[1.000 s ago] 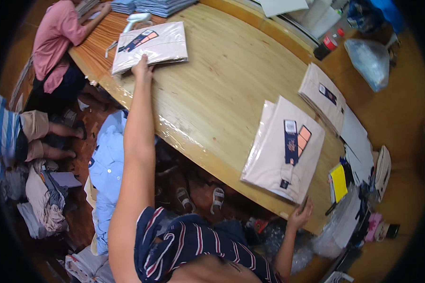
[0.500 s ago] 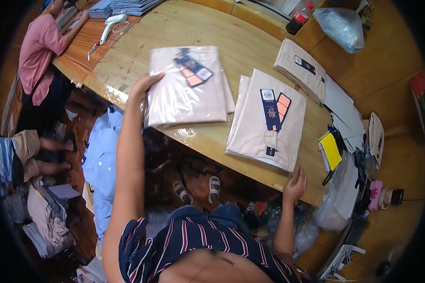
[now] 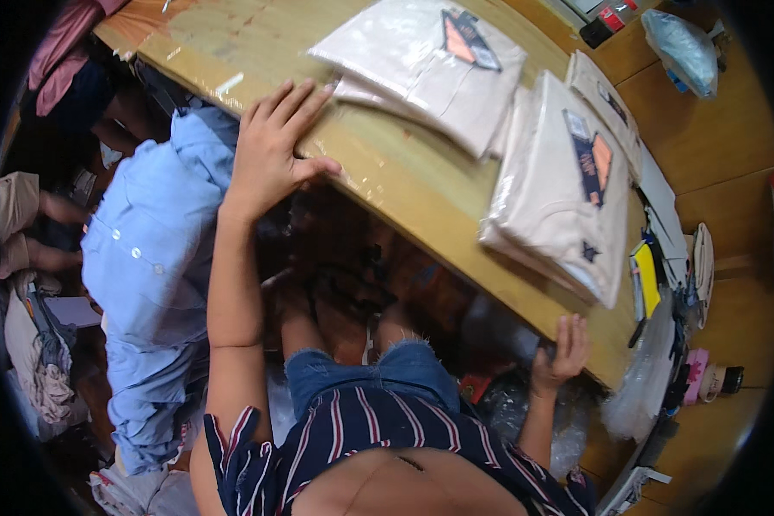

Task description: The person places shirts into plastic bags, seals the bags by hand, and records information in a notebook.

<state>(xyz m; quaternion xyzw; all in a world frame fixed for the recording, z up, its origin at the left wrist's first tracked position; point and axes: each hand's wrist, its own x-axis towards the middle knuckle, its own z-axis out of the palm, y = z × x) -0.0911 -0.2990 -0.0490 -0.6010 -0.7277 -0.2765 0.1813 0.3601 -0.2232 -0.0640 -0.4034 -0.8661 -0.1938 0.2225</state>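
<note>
Packaged shirt, upper: a folded cream shirt in a clear bag [image 3: 421, 64] lies flat on the wooden table [image 3: 404, 185], card tag in orange and dark blue near its top, one corner just beside the left fingertips.
Packaged shirt, right: a second bagged cream shirt [image 3: 559, 193] sits to the right of the first, their edges overlapping, its lower end reaching the table's near edge.
Left hand: the left hand [image 3: 271, 150] is flat on the table edge, fingers spread and stretched toward the upper package, thumb hooked along the rim; nothing is gripped.
Right hand: the right hand [image 3: 561, 354] is down low at the table's near edge, below the right package, fingers loosely curled up against the underside of the edge; it is clasping nothing that shows.
Table cover: a clear plastic sheet [image 3: 232, 82] gleams over the wood under the left hand.
Blue garment: a light blue buttoned shirt [image 3: 150, 258] hangs in a heap left of the left forearm, below table level.
More packages: another flat bagged pack [image 3: 609, 99] lies beyond the right shirt, toward the far right.
Yellow item: a small yellow pad [image 3: 645, 279] sits at the right end of the table amid clutter.
Other person: someone in a pink top [image 3: 60, 52] is at the upper left, well apart from the hands.
</note>
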